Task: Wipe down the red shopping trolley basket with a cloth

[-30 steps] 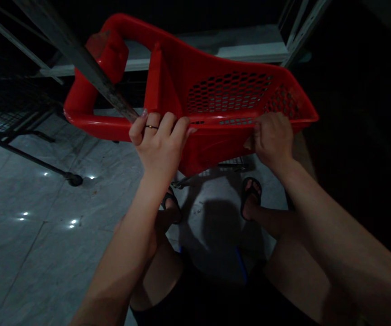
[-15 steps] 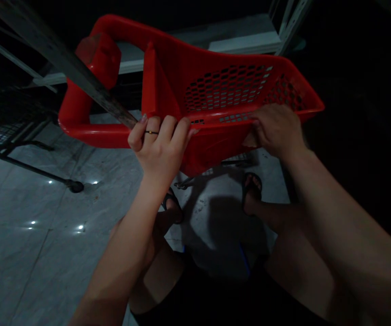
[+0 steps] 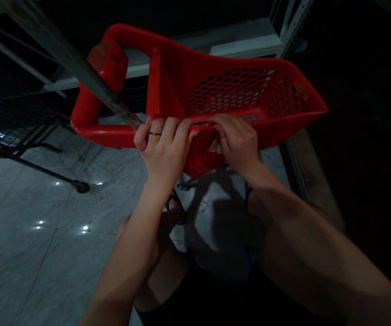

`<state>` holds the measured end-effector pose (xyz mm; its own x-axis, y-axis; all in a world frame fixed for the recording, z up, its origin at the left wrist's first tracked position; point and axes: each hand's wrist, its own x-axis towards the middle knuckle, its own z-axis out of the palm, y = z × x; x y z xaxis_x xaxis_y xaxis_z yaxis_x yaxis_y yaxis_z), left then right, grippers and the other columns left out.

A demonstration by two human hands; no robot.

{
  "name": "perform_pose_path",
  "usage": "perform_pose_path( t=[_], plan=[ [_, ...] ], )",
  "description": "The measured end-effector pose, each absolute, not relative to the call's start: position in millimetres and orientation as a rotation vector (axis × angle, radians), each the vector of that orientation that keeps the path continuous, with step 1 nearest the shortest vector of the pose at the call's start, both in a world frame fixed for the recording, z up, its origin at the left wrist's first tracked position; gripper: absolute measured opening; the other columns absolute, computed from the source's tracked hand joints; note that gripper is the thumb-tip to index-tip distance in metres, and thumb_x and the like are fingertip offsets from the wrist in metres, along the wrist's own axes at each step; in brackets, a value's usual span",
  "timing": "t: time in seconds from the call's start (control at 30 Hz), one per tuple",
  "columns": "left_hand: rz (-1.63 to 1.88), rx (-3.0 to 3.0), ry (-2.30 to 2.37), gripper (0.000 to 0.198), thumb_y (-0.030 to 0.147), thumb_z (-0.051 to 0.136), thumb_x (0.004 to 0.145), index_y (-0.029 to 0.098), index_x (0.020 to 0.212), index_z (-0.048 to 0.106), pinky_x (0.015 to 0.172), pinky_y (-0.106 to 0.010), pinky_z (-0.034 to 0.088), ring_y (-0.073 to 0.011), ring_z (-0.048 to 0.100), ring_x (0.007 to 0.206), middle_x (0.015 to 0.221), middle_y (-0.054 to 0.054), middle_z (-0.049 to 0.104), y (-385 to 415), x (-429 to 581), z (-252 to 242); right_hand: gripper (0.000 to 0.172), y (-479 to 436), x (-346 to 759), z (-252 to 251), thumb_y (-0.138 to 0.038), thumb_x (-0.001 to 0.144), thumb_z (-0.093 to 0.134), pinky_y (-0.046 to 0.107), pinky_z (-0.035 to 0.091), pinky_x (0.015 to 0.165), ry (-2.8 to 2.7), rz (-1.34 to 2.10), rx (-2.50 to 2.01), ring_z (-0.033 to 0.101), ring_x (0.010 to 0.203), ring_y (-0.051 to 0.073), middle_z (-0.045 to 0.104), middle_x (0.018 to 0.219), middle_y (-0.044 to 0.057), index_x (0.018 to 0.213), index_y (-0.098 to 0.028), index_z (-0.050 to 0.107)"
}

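Observation:
A red plastic shopping basket [image 3: 219, 74] with hexagonal mesh in its wall is held up in front of me, tilted, with a moulded handle end at the left. My left hand [image 3: 163, 147], wearing a thin ring, grips its near rim. My right hand [image 3: 234, 140] also grips that rim, just beside my left hand, with its fingers curled over the edge. A grey metal bar [image 3: 76, 61] crosses diagonally above the basket's left part, and its end nearly meets my left fingers.
A black wire rack [image 3: 12, 120] on thin metal legs stands at the left. A white shelf board [image 3: 246, 40] with metal uprights lies behind the basket. Below is a grey marble floor [image 3: 35, 262], with my sandalled foot [image 3: 175, 208] on it. Darkness fills the right.
My right hand has slid left along the rim, from the basket's right end to beside my left hand. The basket has shifted only slightly.

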<state>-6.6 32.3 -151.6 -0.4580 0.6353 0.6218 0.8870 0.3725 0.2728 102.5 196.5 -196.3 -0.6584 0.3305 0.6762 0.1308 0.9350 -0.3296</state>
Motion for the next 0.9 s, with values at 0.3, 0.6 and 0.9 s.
perform_pose_path(
  t=[0.3,0.6,0.9],
  plan=[
    [-0.714,-1.076,-1.751,0.073,0.07,0.052,0.104,0.025,0.162,0.043,0.133,-0.065,0.029,-0.0382,0.038,0.16,0.164,-0.013,0.05,-43.4,-67.8,-119.8,0.042,262.0,160.0,-210.8,-0.04,0.113,0.038,0.049,0.055,0.101,-2.282,0.205,-0.638,0.074,0.111,0.03,0.082,0.117,0.011,0.119,-0.023,0.076],
    [-0.885,-1.18,-1.893,0.063,0.082,0.04,0.102,0.023,0.096,0.061,0.126,-0.06,0.037,-0.0278,0.065,0.111,0.101,-0.008,0.067,-29.8,-85.2,-122.1,0.039,151.7,92.5,-183.8,-0.025,0.113,0.039,0.05,0.056,0.11,-2.126,0.401,-0.507,0.073,0.119,0.028,0.079,0.123,0.011,0.126,-0.023,0.075],
    [-1.003,-1.195,-1.707,0.051,0.07,0.04,0.107,0.025,0.095,0.059,0.118,-0.06,0.04,-0.0285,0.062,0.105,0.097,-0.008,0.062,-9.7,-73.9,-134.6,0.043,142.4,89.2,-183.0,-0.023,0.113,0.042,0.048,0.053,0.119,-2.118,0.328,-0.123,0.066,0.138,0.027,0.073,0.144,0.009,0.15,-0.025,0.064]
  ],
)
